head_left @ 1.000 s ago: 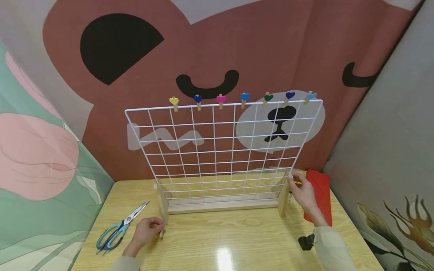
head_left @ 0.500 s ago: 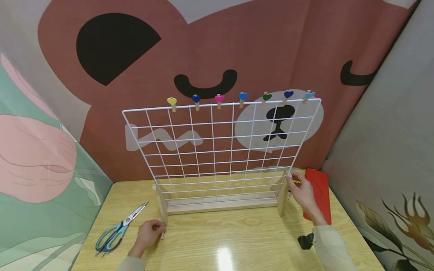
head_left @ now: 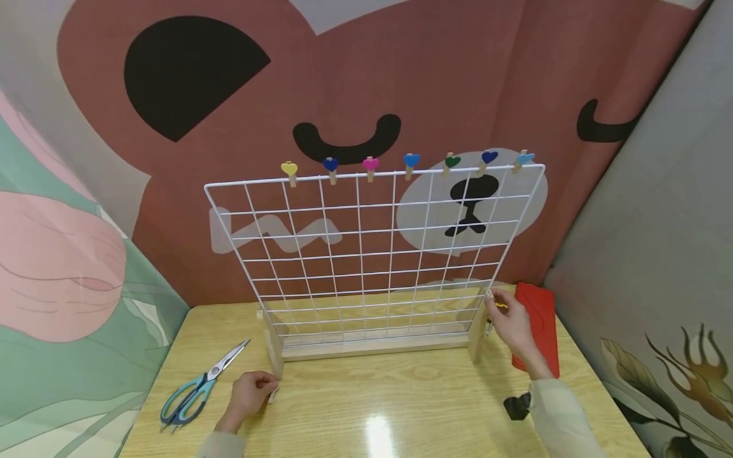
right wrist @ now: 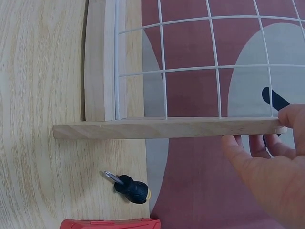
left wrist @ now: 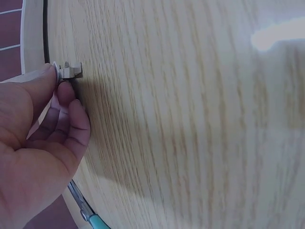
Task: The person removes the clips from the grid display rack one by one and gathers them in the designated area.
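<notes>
A white wire grid [head_left: 361,254] stands in a wooden stand [head_left: 372,351]. Several small clothespins with coloured hearts, among them a pink one [head_left: 371,166], are clipped along its top wire. My left hand [head_left: 249,394] is low by the stand's left foot. Its thumb and fingers pinch a small wooden clothespin [left wrist: 70,71] with a white piece on it, partly hidden by the fingertips. At the other end, my right hand [head_left: 511,323] grips the upper end of the stand's right upright [right wrist: 171,129], thumb on one side and fingers on the other.
Scissors [head_left: 197,388] with teal and dark handles lie left of my left hand. Beyond the right upright are a short screwdriver [right wrist: 131,188] and a red case [head_left: 541,331]. A black object [head_left: 517,407] is beside my right sleeve. A printed curtain hangs behind the table [head_left: 343,407].
The left hand has shifted slightly to the right, and the clothespin in its fingers has turned a little. My right hand keeps its place on the upright. The head view has shifted slightly.
</notes>
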`<act>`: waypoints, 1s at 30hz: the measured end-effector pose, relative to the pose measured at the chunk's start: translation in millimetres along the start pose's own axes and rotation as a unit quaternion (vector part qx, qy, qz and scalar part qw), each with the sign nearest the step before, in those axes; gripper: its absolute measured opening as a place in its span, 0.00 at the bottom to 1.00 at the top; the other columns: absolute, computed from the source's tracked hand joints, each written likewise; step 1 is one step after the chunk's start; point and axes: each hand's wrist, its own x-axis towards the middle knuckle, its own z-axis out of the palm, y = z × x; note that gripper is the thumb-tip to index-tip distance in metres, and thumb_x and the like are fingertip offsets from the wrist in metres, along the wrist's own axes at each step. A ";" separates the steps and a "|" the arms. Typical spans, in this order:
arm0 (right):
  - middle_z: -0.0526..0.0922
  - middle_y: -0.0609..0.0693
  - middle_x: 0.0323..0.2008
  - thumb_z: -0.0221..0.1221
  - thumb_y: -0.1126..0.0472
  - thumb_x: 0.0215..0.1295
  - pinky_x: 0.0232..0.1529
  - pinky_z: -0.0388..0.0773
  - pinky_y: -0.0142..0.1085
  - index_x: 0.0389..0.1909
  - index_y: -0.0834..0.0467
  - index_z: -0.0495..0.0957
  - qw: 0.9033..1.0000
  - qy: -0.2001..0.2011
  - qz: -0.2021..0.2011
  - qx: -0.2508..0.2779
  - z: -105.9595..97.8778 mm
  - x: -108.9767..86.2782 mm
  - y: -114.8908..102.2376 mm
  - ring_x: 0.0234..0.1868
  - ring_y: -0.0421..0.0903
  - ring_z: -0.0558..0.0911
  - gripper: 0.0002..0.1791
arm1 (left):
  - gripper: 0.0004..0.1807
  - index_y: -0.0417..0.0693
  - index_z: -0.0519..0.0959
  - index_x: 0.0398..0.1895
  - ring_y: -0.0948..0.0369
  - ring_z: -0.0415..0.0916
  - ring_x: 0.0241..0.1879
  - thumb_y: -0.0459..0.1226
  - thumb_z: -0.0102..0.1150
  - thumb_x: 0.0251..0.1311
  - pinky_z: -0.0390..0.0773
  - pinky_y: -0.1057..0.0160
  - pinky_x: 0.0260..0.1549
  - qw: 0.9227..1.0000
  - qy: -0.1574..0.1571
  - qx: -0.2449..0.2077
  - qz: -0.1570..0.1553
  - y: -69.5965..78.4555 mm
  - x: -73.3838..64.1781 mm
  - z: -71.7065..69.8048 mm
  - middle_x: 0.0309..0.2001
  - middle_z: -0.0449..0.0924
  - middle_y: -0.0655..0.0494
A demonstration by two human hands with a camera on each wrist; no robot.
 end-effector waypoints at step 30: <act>0.75 0.66 0.51 0.50 0.55 0.73 0.35 0.75 0.20 0.60 0.70 0.68 1.000 -0.012 0.004 0.010 -1.4 -0.1 0.1 0.44 0.39 0.78 0.24 | 0.13 0.35 0.81 0.42 0.61 0.79 0.28 0.39 0.60 0.64 0.79 0.64 0.26 0.984 0.040 -0.156 0.074 69.2 -13.3 -88.7 0.31 0.82 0.52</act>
